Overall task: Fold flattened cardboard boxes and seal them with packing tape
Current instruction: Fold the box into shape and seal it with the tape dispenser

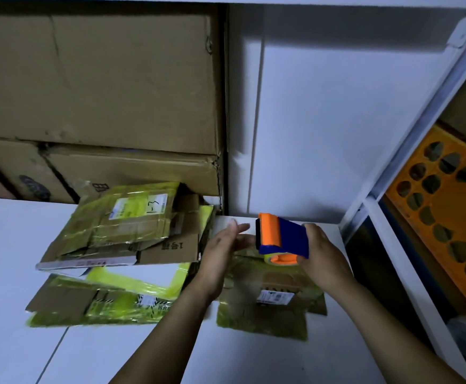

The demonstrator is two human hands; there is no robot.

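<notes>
My forearms reach out over the smooth white table point(254, 356). Under my hands lies a flattened brown cardboard box point(267, 309), its creased surface wrapped in glossy yellow-green tape and bearing a small printed label.

My right hand point(323, 259) has its fingers curled round the blue end of a blocky blue and orange plastic tape dispenser point(281, 238), held above that box, with the round roll showing at its underside. My left hand point(220, 253) is open, fingers straight and together, their tips just beside the dispenser's orange front. I cannot tell whether they touch it.

To the left, a loose stack of more flattened boxes point(115, 236) lies overlapping and askew, brown card with crinkled yellow-green tape and white labels.

Behind the stack, large dented brown cartons point(101, 79) sit one on another against a flat white wall panel point(337, 106). At far right a white metal shelf frame point(392, 167) holds an orange plastic crate point(442, 206) pierced with oval holes.
</notes>
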